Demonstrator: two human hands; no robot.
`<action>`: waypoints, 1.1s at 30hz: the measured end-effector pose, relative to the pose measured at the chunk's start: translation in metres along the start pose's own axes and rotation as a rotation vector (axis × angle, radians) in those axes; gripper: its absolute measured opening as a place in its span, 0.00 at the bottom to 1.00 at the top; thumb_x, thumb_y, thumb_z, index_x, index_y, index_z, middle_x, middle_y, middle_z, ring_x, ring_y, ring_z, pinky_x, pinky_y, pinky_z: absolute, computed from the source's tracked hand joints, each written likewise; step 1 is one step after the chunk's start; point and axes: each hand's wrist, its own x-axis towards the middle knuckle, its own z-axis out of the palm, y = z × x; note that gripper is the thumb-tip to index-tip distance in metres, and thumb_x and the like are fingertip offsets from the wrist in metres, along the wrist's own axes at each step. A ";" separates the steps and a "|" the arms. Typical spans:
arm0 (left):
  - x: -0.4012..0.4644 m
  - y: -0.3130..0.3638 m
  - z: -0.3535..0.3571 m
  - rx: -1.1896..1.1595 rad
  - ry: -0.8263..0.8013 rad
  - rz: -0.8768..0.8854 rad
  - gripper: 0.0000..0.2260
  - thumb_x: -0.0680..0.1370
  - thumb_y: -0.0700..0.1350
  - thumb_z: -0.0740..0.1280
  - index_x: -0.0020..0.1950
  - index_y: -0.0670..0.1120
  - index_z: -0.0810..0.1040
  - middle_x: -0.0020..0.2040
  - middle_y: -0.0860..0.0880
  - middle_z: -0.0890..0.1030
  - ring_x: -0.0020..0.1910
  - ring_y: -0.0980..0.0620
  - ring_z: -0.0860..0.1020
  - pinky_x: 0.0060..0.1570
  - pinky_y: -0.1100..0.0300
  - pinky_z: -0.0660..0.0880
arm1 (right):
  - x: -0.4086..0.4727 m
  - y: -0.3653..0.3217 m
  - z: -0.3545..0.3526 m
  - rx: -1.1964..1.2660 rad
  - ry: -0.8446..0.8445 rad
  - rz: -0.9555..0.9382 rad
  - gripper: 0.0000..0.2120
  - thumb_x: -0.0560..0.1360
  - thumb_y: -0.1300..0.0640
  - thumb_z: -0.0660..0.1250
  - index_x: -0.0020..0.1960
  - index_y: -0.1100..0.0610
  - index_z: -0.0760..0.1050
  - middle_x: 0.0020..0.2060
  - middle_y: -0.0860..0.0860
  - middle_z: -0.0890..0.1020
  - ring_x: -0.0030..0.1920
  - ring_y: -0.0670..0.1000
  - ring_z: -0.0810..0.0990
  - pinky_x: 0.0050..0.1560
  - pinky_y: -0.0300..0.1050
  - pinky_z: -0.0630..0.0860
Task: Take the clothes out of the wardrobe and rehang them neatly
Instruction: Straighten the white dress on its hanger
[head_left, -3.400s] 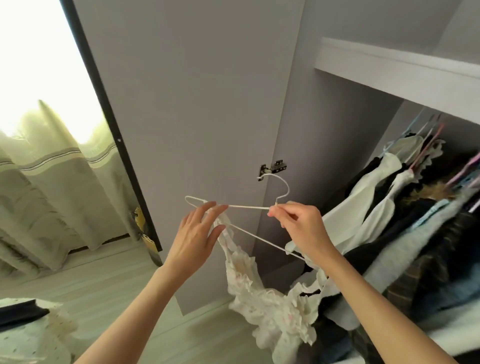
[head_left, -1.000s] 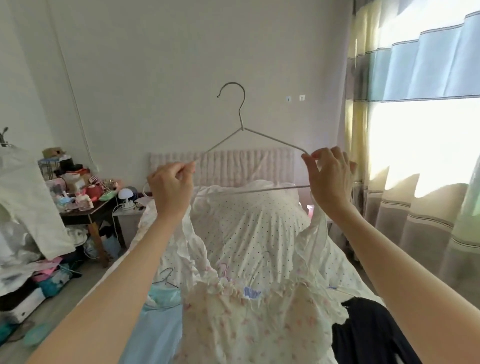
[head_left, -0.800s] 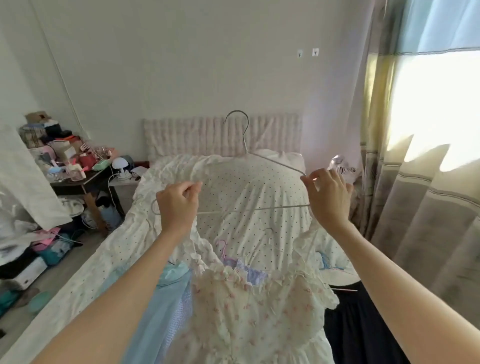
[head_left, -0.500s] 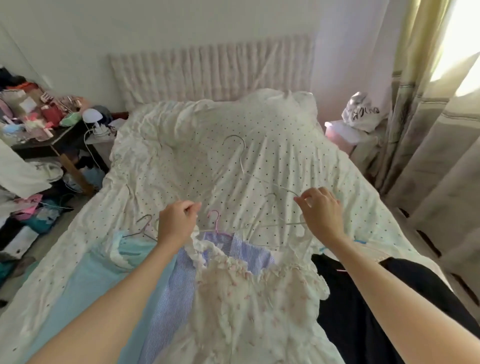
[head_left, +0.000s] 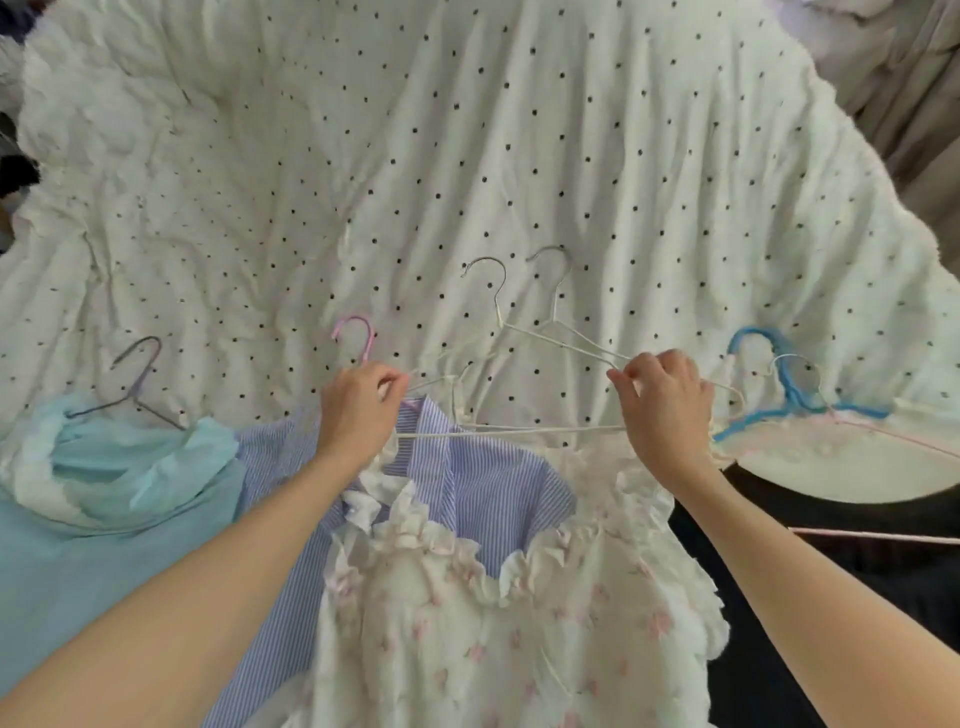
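Observation:
A white ruffled dress with pink flowers (head_left: 519, 613) hangs from a thin white wire hanger (head_left: 519, 428) low over the bed. My left hand (head_left: 358, 410) pinches the hanger's left end. My right hand (head_left: 662, 405) grips its right shoulder. The dress covers part of a blue-striped shirt (head_left: 483, 483) on a pink hanger (head_left: 358, 335). A second white hanger (head_left: 553, 291) lies just behind the held one.
A dotted white duvet (head_left: 467, 156) covers the bed. A mint-green garment (head_left: 114, 467) on a grey hanger (head_left: 137, 379) lies at the left. At the right lie a black garment (head_left: 857, 545) and a pale one on a blue hanger (head_left: 769, 374).
I turned from the wardrobe to the bed and lowered the dress on its hanger down onto the pile of clothes. Both hands kept their hold on the hanger.

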 end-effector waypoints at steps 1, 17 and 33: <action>0.007 -0.001 0.009 0.017 0.010 0.022 0.08 0.77 0.44 0.64 0.44 0.42 0.80 0.43 0.47 0.81 0.45 0.45 0.73 0.44 0.54 0.67 | 0.005 0.003 0.009 -0.013 0.010 0.006 0.14 0.78 0.50 0.61 0.50 0.60 0.77 0.50 0.57 0.75 0.53 0.58 0.71 0.53 0.53 0.63; 0.003 0.017 -0.006 0.309 -0.235 0.185 0.26 0.79 0.56 0.53 0.72 0.44 0.64 0.69 0.41 0.68 0.68 0.41 0.65 0.67 0.46 0.61 | 0.002 0.011 -0.017 -0.102 -0.141 -0.115 0.23 0.77 0.46 0.62 0.66 0.58 0.69 0.65 0.55 0.71 0.68 0.57 0.66 0.71 0.58 0.52; -0.158 0.161 -0.164 0.292 -0.121 0.593 0.26 0.76 0.57 0.52 0.68 0.45 0.71 0.69 0.39 0.69 0.69 0.37 0.66 0.64 0.40 0.62 | -0.181 -0.012 -0.258 -0.159 0.017 -0.187 0.31 0.76 0.39 0.57 0.75 0.51 0.57 0.74 0.51 0.61 0.75 0.53 0.55 0.73 0.56 0.44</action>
